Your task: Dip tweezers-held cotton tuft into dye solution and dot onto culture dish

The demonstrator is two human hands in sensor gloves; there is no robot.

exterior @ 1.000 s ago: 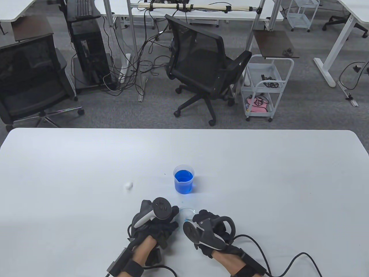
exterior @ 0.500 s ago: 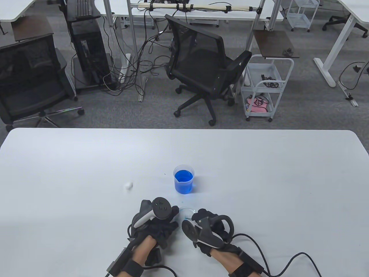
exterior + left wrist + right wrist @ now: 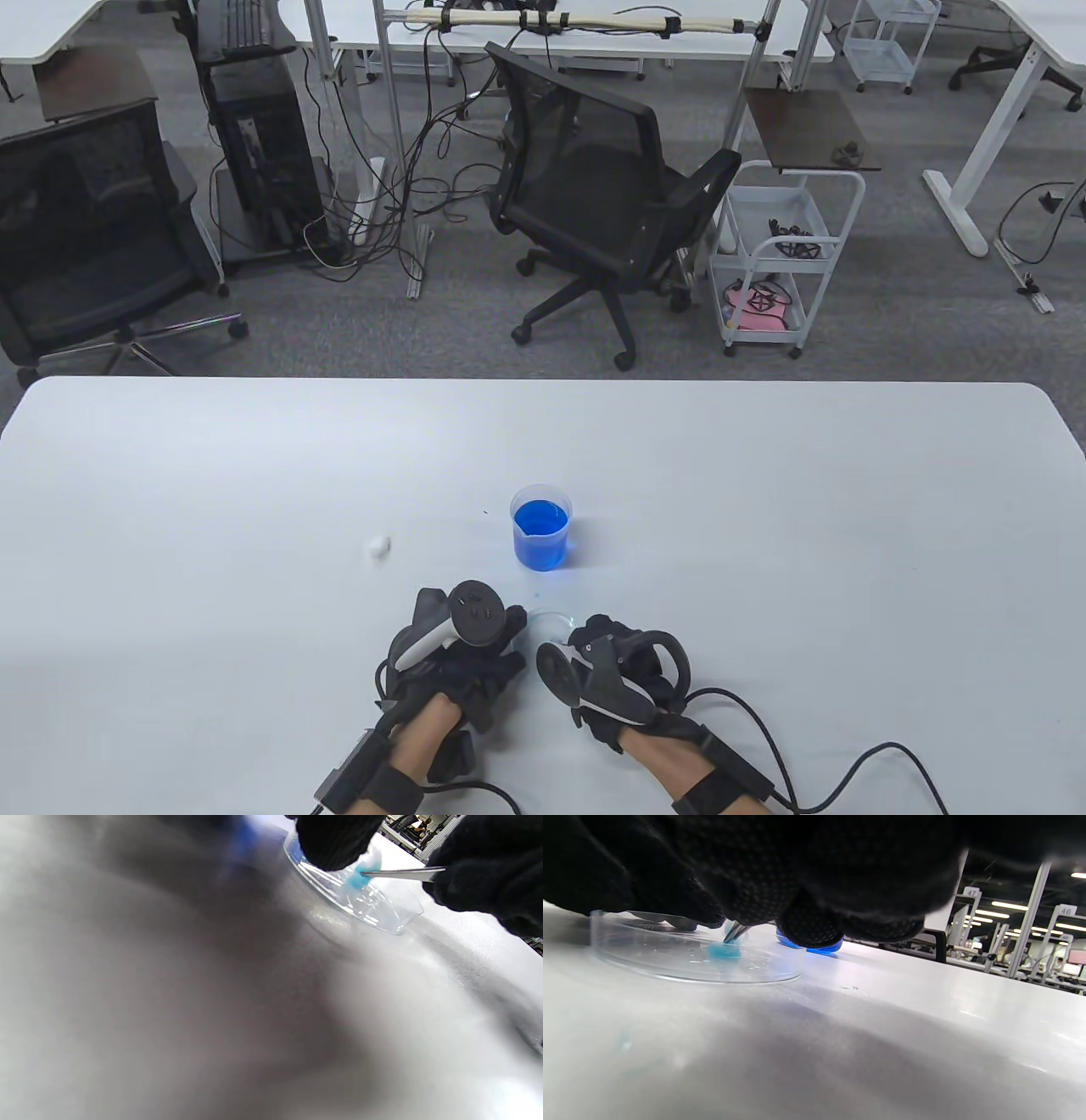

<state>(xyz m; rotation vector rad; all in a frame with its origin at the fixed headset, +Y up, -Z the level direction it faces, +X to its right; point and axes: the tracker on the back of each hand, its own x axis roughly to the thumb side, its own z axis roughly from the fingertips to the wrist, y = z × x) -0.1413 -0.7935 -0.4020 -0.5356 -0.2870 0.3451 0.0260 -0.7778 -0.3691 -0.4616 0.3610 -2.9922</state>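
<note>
A clear culture dish lies on the white table between my hands. My right hand grips metal tweezers that pinch a blue-dyed cotton tuft. The tuft touches the floor of the dish. My left hand sits at the dish's left side, with a fingertip on the rim of the dish. A beaker of blue dye stands upright just beyond the dish. In the table view the tweezers and tuft are hidden under the right hand.
A spare white cotton tuft lies on the table to the left of the beaker. Glove cables trail off the table's near edge on the right. Small droplets mark the dish floor around the tuft.
My right hand has edged slightly left over the dish, hiding the blue tuft in the table view. The left hand, dish and beaker have not moved.
</note>
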